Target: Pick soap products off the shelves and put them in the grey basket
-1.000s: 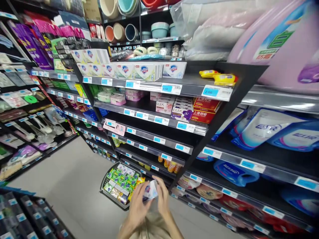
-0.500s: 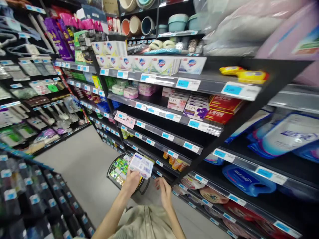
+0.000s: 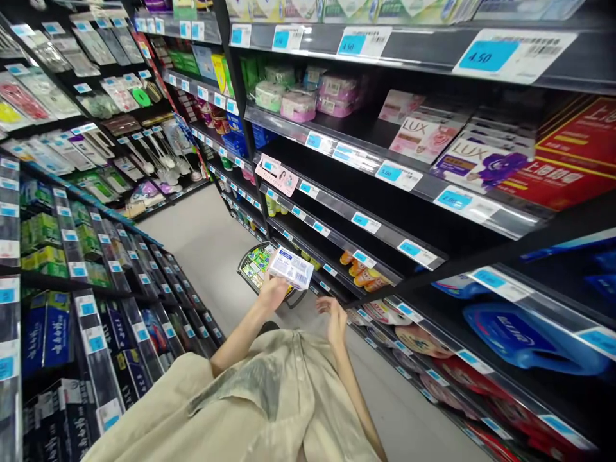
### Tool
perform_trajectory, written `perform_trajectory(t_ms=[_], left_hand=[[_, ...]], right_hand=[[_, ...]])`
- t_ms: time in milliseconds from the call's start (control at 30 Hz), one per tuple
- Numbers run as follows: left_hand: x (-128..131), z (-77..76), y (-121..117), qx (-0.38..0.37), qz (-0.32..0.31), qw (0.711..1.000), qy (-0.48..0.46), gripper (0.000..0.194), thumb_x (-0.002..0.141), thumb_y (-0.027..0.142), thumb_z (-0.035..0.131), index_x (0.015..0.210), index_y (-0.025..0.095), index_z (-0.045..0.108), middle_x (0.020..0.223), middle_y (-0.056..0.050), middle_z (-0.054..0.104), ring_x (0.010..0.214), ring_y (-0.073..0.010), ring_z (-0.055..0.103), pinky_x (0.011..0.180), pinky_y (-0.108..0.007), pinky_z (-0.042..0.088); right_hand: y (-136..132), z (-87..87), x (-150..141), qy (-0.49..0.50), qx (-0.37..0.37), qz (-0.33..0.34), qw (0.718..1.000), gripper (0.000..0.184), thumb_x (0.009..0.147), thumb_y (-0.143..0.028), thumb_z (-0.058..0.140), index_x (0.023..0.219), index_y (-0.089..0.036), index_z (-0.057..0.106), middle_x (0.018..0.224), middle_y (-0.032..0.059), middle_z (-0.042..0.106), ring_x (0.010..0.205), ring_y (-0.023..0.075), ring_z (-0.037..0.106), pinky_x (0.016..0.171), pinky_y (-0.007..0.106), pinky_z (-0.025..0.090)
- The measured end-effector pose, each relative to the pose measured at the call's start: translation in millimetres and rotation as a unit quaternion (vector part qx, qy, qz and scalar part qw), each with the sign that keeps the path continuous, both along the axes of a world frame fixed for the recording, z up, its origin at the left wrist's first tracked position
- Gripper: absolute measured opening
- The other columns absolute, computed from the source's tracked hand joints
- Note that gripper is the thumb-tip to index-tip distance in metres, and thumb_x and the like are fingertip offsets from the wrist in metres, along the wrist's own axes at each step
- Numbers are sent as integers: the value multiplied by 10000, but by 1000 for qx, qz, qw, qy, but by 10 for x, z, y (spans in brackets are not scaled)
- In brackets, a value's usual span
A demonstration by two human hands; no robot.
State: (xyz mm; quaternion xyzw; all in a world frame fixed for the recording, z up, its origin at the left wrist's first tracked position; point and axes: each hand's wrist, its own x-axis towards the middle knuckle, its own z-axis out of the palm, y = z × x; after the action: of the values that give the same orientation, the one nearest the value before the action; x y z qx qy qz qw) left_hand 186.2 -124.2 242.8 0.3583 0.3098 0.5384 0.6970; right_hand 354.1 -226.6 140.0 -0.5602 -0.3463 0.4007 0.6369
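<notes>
My left hand point(image 3: 273, 292) is closed around the near edge of a white soap box point(image 3: 291, 267), whose upper face shows a barcode and a small blue label. The box is held over a dark-rimmed basket point(image 3: 242, 273) with green and yellow packages inside; the box and hand cover part of it. To the right of the box, apart from it, my right hand point(image 3: 334, 316) hangs with loosely bent fingers and nothing visible in them.
Lux soap boxes point(image 3: 426, 136), red boxes point(image 3: 572, 154) and wrapped pink soaps point(image 3: 298, 106) fill part of the right-hand shelf. Lower down lies a blue detergent bottle point(image 3: 524, 340). Another shelf point(image 3: 91, 307) runs along the left, with grey floor point(image 3: 197, 221) between.
The view has tilted downward and come closer to the right shelf. My left hand keeps hold of the soap box, and my right hand's fingers look slightly more extended.
</notes>
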Motion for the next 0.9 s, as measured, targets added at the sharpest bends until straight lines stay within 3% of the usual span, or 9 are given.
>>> perform_trajectory(t_ms=[333, 500, 600, 733, 833, 900], left_hand=[[-64, 16, -63, 25, -6, 999, 25, 896, 578, 459, 876, 1407, 291, 578, 1250, -99, 708, 1195, -330, 637, 968, -441, 528], [-101, 61, -3, 133, -9, 984, 122, 830, 559, 399, 944, 1315, 240, 642, 1276, -102, 655, 1231, -347, 604, 1059, -435, 487], [-112, 107, -1, 229, -82, 942, 231, 722, 602, 222, 877, 1298, 236, 689, 1298, -103, 646, 1234, -350, 600, 1105, -451, 460], [-73, 151, -90, 345, -151, 845, 379, 738, 614, 142, 814, 1334, 277, 728, 1274, -100, 644, 1192, -354, 593, 1083, -471, 466], [-14, 138, -150, 404, -205, 781, 429, 741, 640, 127, 785, 1356, 312, 735, 1260, -103, 661, 1132, -360, 595, 1046, -482, 465], [16, 108, -166, 418, -230, 767, 429, 796, 644, 91, 744, 1402, 330, 710, 1259, -102, 679, 1130, -368, 592, 1053, -488, 454]], right_hand=[[-26, 80, -59, 7, -2, 20, 1000, 596, 999, -703, 514, 882, -172, 758, 900, 111, 786, 749, 208, 700, 634, 322, 558], [-4, 111, -83, 51, -4, 2, 999, 550, 959, -706, 574, 953, -183, 743, 906, 109, 789, 738, 208, 703, 609, 314, 553], [27, 119, -87, 126, -19, 48, 991, 677, 879, -828, 572, 1069, -195, 716, 952, 116, 797, 758, 231, 722, 576, 324, 574], [35, 145, -129, 206, -20, 126, 970, 812, 813, -928, 544, 1196, -228, 700, 1048, 118, 798, 840, 260, 738, 608, 363, 613], [25, 141, -173, 245, -42, 125, 960, 738, 796, -889, 628, 1129, -239, 732, 1032, 101, 801, 892, 276, 748, 703, 408, 643], [22, 118, -190, 263, -63, 112, 956, 675, 773, -863, 680, 1016, -237, 751, 1019, 95, 801, 915, 285, 752, 768, 435, 654]])
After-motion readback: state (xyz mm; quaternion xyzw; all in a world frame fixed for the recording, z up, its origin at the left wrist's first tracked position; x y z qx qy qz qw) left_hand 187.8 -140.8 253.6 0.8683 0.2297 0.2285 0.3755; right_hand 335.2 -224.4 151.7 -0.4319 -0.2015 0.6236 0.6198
